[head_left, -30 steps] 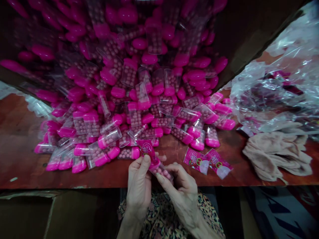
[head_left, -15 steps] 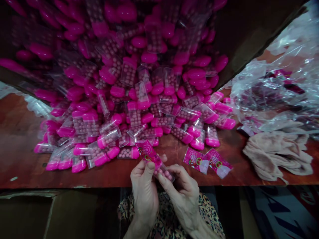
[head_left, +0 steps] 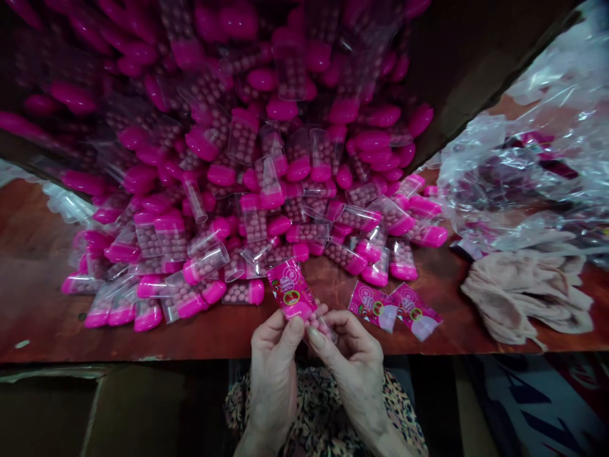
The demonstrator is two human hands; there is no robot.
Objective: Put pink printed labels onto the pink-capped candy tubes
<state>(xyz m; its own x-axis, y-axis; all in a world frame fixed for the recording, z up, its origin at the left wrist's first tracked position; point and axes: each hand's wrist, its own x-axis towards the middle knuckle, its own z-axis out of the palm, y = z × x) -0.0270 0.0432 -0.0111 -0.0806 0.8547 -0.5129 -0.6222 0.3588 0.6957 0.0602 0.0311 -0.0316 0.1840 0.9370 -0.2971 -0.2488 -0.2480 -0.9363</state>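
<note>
My left hand (head_left: 273,355) and my right hand (head_left: 349,352) meet at the table's front edge, both pinched on one small clear candy container (head_left: 311,320) with a pink printed label sleeve (head_left: 291,291) sticking up from it. Thumbs and forefingers press on the container between them. Just right of my hands lie two loose pink label sleeves (head_left: 397,308) on the wood. Behind them rises a large pile of clear candy containers with pink caps (head_left: 247,178), filled with small pink balls.
The reddish wooden table (head_left: 42,311) runs across the view. A crumpled clear plastic bag (head_left: 523,171) sits at the right, with a beige cloth (head_left: 528,292) in front of it. Cardboard boxes (head_left: 114,406) stand below the table edge.
The label sleeve has slid further up and stands more upright over the container. My hands have drawn closer together and shifted slightly right.
</note>
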